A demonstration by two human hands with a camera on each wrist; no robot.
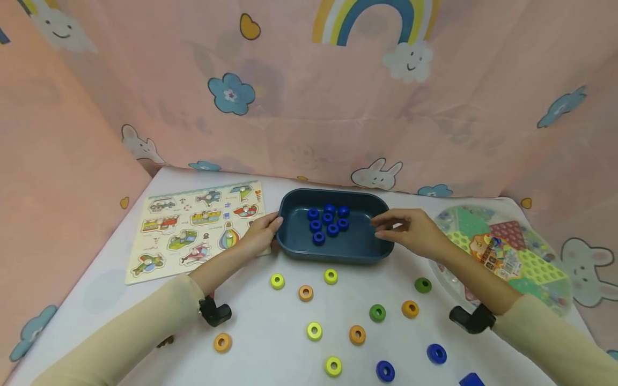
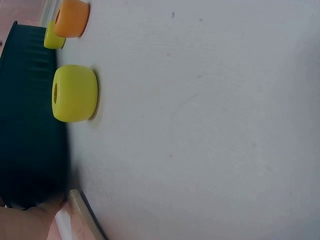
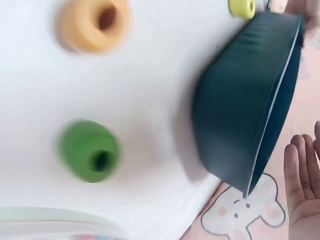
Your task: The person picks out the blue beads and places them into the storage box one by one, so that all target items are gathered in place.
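Observation:
A dark teal tray stands at the far middle of the white table, with several blue ring beads lying inside. My left hand grips the tray's left end; the left wrist view catches only part of that hand beside the tray wall. Over the right end of the tray hovers my right hand, its fingers loosely extended. Nothing shows between those fingers, and in the right wrist view the right hand appears apart from the tray side.
Yellow, orange, green and blue rings lie scattered in front of the tray. A picture puzzle board lies at left. At right, a round packaged game board lies under my right forearm. Printed cloth hangs behind.

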